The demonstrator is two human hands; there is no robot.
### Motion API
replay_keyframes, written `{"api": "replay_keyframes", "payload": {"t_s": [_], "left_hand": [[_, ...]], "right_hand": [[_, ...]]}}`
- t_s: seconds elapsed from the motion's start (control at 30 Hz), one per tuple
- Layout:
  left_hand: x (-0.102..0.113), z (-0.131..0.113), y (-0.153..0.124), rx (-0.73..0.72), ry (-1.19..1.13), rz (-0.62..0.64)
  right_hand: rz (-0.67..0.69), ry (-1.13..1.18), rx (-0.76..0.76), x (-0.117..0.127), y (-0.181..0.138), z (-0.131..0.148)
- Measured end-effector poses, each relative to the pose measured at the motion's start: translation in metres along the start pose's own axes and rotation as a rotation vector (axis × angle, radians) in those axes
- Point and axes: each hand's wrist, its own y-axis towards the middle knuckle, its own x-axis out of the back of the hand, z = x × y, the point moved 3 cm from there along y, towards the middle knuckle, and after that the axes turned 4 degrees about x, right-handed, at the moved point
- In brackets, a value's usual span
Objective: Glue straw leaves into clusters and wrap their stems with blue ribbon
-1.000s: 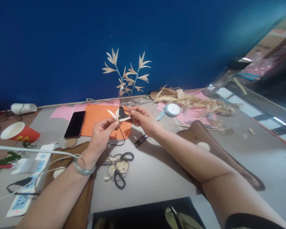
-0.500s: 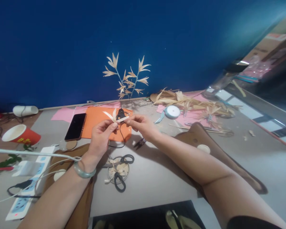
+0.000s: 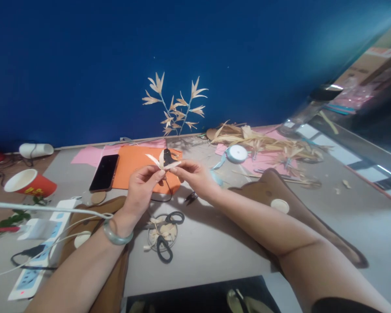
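Note:
My left hand (image 3: pixel 145 186) pinches the base of a small pale flower (image 3: pixel 162 160) made of dried, husk-like petals. With its fingertips my right hand (image 3: pixel 195 176) grips the flower too, at its right-hand petal close to the base. Both hands are above the near edge of an orange sheet (image 3: pixel 127 163). Just behind the flower lies a black tool with a cord (image 3: pixel 169 156), partly covered. Black-handled scissors (image 3: pixel 165 248) rest across a round dish (image 3: pixel 150 237) of pale scraps below my hands. Small dark snips (image 3: pixel 191 198) lie under my right wrist.
Finished husk flowers (image 3: pixel 179 108) on blue stems stand by the blue wall. Dried husks (image 3: pixel 263 139) and a ribbon roll (image 3: pixel 237 154) lie right of centre. To the left are a phone (image 3: pixel 104 173), a red paper cup (image 3: pixel 35 184) and a power strip (image 3: pixel 48 248) with cables.
My right hand has slid inward along the petal, closer to the flower's base and my left fingers. The view has shifted slightly.

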Motion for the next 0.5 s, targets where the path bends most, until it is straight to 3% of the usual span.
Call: {"api": "replay_keyframes", "payload": {"t_s": [0.3,0.5], "left_hand": [[0.0028,0.0013,0.0008,-0.012,-0.005,-0.005],[0.0018,0.0018,0.0018,0.004,-0.037,-0.025]], "right_hand": [[-0.170,0.038,0.073,0.0080,0.0019,0.0051],[-0.171,0.005,0.102,0.0079,0.0009,0.0090]]}}
